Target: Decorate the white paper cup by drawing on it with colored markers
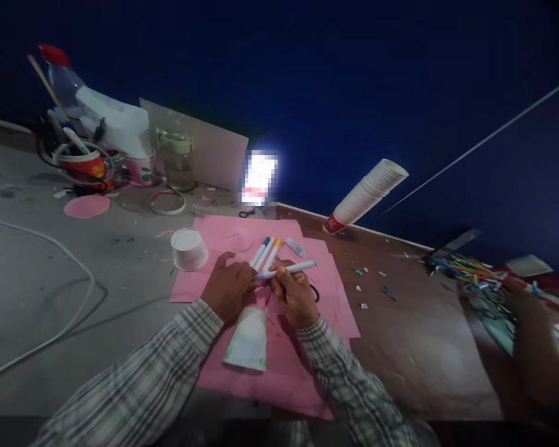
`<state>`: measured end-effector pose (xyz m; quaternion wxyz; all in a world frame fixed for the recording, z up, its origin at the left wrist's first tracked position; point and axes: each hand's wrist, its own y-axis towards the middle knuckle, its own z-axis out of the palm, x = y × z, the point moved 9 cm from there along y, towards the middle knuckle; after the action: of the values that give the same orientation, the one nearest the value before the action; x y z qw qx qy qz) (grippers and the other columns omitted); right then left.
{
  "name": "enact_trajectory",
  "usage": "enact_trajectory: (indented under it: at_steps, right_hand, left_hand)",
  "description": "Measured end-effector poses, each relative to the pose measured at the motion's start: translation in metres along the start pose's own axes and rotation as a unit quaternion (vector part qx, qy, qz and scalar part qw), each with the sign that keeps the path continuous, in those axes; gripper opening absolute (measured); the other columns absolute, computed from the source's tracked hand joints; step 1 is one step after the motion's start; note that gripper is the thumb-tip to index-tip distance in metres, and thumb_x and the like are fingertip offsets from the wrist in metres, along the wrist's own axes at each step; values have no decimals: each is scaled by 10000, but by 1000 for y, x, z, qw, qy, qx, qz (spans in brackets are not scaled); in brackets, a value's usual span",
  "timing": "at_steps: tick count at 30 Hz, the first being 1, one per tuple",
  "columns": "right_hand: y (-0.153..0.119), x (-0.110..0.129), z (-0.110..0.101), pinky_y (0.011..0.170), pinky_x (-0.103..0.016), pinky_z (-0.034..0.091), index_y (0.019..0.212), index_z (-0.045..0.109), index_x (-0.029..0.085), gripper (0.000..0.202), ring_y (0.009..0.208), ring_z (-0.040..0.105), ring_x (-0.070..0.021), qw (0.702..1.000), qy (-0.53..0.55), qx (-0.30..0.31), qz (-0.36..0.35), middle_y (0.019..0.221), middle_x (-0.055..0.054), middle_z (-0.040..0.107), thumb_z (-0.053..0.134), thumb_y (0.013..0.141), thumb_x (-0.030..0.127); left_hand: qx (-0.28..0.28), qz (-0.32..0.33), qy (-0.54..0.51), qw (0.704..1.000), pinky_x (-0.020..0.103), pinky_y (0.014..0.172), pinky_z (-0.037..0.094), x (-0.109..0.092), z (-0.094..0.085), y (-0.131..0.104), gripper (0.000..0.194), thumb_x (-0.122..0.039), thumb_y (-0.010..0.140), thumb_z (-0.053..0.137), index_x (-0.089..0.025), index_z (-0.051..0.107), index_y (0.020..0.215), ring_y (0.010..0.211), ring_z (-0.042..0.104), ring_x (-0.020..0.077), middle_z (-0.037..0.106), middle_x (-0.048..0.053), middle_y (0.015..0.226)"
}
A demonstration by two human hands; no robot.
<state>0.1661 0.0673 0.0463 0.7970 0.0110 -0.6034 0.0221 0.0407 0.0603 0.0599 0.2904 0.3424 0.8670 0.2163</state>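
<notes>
My right hand (294, 295) is closed around a white marker pen (298, 267) with a light blue end, held almost level above pink paper (307, 360). My left hand (228, 287) has its fingers curled at the pen's left end; its fingertips are partly hidden. Just below lies a paper cup (248, 341) with faint colouring, its wide end toward me. More markers (271, 253) with blue and yellow ends lie beyond my fingers, beside a small white and blue tube (296, 248). A black loop (315, 293) shows by my right hand, its other part hidden.
A white cup (189, 250) stands left of the paper. Behind are a jar (177, 162), a tool-filled red cup (81, 166) and a blurred bright screen (259, 179). A leaning cup stack (368, 194) is at back right. Another person's arm (535, 347) reaches among coloured strands (466, 268).
</notes>
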Motion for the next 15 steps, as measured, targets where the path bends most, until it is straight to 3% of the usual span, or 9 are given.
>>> enact_trajectory:
  at_steps: [4,7,12,15]
  right_hand:
    - [2,9,-4,444,-214,338,797,689,205,465,439,367,-87,1000,4,-9,-8,443,101,445,833,807,646]
    - [1,10,-4,443,-210,306,780,688,195,466,431,347,-77,1000,6,-5,-4,440,104,438,838,804,635]
    - [0,3,5,426,-199,265,774,676,189,459,416,335,-66,1000,30,5,4,427,111,431,851,800,613]
    - [5,27,-15,427,-206,352,754,669,203,397,399,350,-68,998,39,-13,-39,433,116,431,850,840,546]
  left_hand:
    - [5,-6,13,1000,470,956,440,3,2,-1,353,-320,1099,384,-212,598,840,645,604,195,675,16,723]
    - [50,-16,-40,998,428,879,449,1,9,2,365,-313,1097,374,-214,590,820,583,559,175,626,-14,660]
    - [60,-60,-151,985,362,777,453,-2,11,5,410,-317,1085,358,-226,560,740,599,512,173,556,-25,631]
    - [29,-102,-194,975,331,716,458,11,0,2,359,-329,1031,458,-235,535,694,597,484,172,506,-28,608]
